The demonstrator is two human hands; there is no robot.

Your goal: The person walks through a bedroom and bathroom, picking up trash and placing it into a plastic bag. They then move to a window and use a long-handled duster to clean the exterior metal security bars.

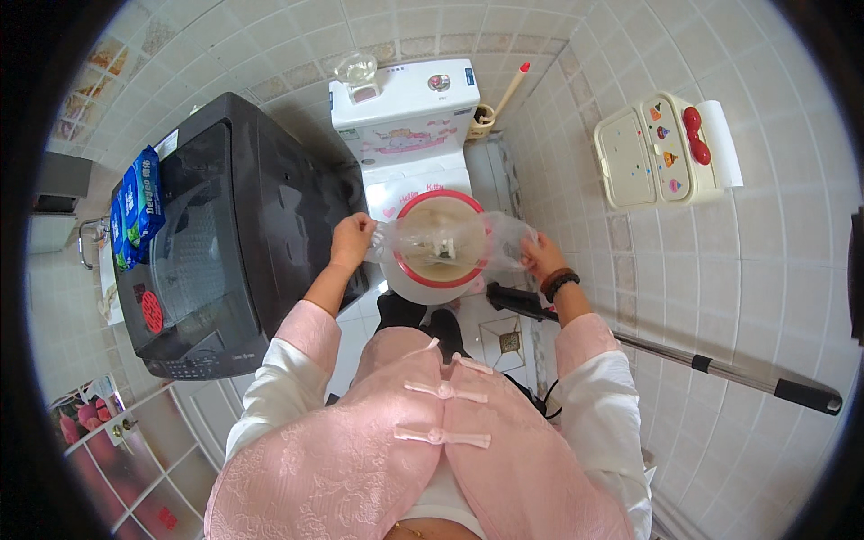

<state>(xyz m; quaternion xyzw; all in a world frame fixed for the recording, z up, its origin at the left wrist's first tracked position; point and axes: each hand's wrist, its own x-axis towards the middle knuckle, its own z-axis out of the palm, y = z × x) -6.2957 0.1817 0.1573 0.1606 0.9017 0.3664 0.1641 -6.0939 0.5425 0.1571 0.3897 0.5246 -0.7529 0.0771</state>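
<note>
A clear plastic bag (496, 236) is stretched sideways between my two hands. My left hand (352, 241) pinches its left end, and my right hand (542, 255) grips the right end. Beneath the bag is a round bin with a red rim (442, 283). Something small and white, perhaps crumpled paper, shows through the plastic near the middle; whether it lies in the bag or in the bin I cannot tell. The bin stands in front of a white toilet (405, 145) with pink cartoon decoration, covering part of its lid.
A dark washing machine (202, 236) stands at the left with blue packs of wipes (140, 206) on it. A mop handle (668, 347) leans at the right. A toilet brush (509, 93) stands beside the toilet. A cream wall box (628, 158) hangs right, and a floor drain (511, 342) lies below.
</note>
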